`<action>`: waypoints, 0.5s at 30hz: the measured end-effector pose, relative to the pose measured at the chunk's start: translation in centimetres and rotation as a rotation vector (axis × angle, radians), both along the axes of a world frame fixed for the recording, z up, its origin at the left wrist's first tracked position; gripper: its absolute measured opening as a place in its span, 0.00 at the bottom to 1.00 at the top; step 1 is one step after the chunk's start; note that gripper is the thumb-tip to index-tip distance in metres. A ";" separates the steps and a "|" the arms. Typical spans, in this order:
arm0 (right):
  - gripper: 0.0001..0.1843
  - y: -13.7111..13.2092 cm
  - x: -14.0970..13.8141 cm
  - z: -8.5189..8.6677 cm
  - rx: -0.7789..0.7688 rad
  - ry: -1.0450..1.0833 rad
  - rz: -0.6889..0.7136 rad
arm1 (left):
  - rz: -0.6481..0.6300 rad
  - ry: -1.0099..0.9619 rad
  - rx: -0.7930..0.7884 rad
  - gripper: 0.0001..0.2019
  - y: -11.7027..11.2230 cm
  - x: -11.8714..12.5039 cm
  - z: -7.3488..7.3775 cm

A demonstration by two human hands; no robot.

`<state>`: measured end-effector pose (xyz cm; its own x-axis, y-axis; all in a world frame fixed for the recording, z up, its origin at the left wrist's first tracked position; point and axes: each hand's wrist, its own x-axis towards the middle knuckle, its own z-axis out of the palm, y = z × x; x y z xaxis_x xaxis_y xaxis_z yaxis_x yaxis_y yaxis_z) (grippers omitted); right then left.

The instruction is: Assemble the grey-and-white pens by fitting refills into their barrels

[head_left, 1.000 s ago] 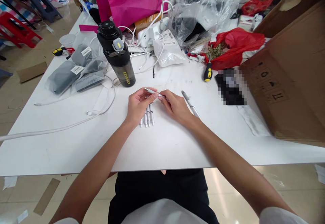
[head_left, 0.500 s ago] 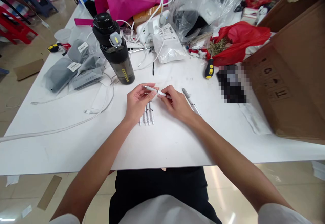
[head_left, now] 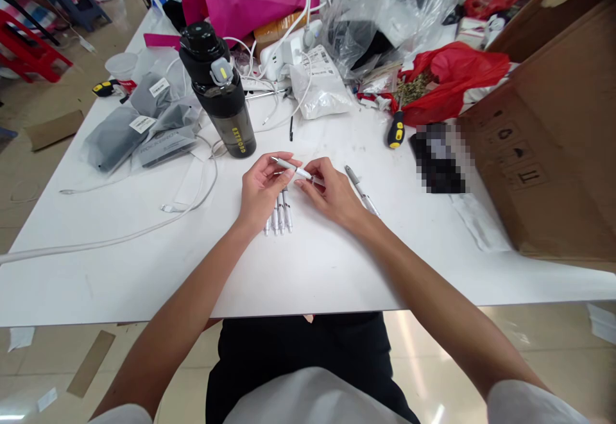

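Observation:
Both hands hold one white pen (head_left: 294, 169) above the white table (head_left: 308, 263). My left hand (head_left: 262, 190) pinches its tip end with thumb and fingers. My right hand (head_left: 330, 194) grips the other end, fingers curled round it. Under my left hand lies a row of several white pens (head_left: 279, 216) side by side on the table. Another single pen (head_left: 360, 192) lies just right of my right hand.
A dark water bottle (head_left: 219, 90) stands behind my hands. Grey packets (head_left: 139, 132) and white cables (head_left: 144, 231) lie at the left. A yellow-handled screwdriver (head_left: 395, 130), red bag (head_left: 452, 81) and cardboard box (head_left: 558, 135) are at the right. Clear plastic bags and a pink bag fill the back.
The hands have shifted the held pen slightly, fingers working closer together on it. The view moved a little; nothing on the table has changed place.

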<state>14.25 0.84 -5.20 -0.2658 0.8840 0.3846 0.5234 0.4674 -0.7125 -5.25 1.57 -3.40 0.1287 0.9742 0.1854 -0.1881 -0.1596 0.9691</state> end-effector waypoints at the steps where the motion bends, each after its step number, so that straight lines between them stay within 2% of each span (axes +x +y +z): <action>1: 0.19 0.0 0.0 0.0 -0.007 0.005 0.000 | 0.008 0.002 -0.008 0.15 0.0 0.0 0.0; 5: 0.24 0.0 0.1 0.1 -0.014 -0.037 -0.005 | 0.018 0.003 -0.033 0.15 0.1 0.0 0.0; 15: 0.23 0.0 -0.1 0.4 -0.090 0.082 0.014 | 0.037 -0.016 -0.032 0.15 0.2 -0.1 0.2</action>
<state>14.19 0.83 -4.76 -0.2491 0.9123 0.3250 0.4555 0.4065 -0.7920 -5.31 1.75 -3.25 0.0901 0.9836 0.1561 -0.1980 -0.1359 0.9707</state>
